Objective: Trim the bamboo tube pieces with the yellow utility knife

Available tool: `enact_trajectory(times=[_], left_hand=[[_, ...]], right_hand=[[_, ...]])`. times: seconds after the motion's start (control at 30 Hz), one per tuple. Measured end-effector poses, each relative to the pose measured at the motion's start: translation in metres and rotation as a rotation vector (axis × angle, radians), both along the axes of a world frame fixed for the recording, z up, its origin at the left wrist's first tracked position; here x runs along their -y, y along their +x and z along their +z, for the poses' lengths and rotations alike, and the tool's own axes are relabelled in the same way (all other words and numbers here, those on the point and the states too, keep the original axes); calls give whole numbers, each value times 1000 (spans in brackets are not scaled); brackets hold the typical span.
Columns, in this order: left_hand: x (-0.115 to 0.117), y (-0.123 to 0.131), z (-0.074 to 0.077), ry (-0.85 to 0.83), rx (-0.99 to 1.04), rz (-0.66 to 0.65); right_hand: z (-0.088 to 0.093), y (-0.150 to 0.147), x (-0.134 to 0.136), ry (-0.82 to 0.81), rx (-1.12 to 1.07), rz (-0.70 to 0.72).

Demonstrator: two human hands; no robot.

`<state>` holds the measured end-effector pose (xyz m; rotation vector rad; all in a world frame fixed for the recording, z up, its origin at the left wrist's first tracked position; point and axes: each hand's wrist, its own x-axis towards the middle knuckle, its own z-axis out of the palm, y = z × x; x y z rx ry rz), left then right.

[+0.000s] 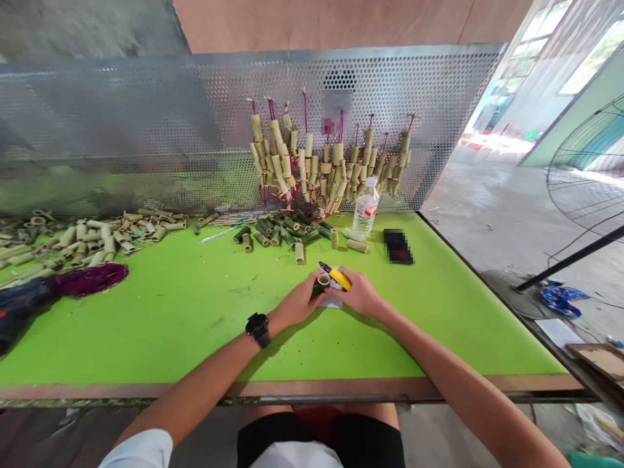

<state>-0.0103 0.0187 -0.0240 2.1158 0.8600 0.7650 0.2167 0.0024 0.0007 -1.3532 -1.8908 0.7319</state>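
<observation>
My left hand (pixel 306 297), with a black watch on its wrist, is closed around a short bamboo tube (pixel 324 280) whose open end faces up. In my right hand (pixel 361 294) is a yellow utility knife (pixel 340 278), its dark tip pointing up and left just above the tube's rim. The two hands nearly meet over a small white sheet (pixel 332 301) on the green tabletop (pixel 205 325). Beyond them lies a pile of green and pale bamboo pieces (pixel 292 227).
A water bottle (pixel 365 208) and a dark blurred object (pixel 398 246) stand and lie at the back right. Bamboo bundles on purple cord (pixel 331 169) hang on the perforated metal panel (pixel 146 130). More cut bamboo (pixel 107 237) and purple cord (pixel 92 279) lie left. A fan (pixel 595 169) stands right.
</observation>
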Motion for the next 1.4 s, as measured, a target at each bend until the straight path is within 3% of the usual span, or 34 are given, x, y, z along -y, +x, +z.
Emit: enact_trajectory(times=[0.27,0.57,0.67,0.83,0.93,1.1,1.27,1.4], left_hand=[[0,-1,-1,-37,-14,60],[2,2,11,36,-172,53],[2,2,10,43,-192,53],[3,1,10,51,-203,69],[4,1,12,35,-199,58],[3,1,9,61,-188,56],[4,2,10,74,-185,55],[5,2,11,62,-143,67]], right_hand=[[7,15,-4,81,46,-24],[-1,4,-2,-10,-56,15],[2,13,-6,-5,-110,-85],[9,44,-21,138,-264,-457],[8,52,-27,128,-286,-535],[-2,38,-22,35,-137,-360],[-2,24,-11,64,97,-136],[3,17,-5,90,82,-121]])
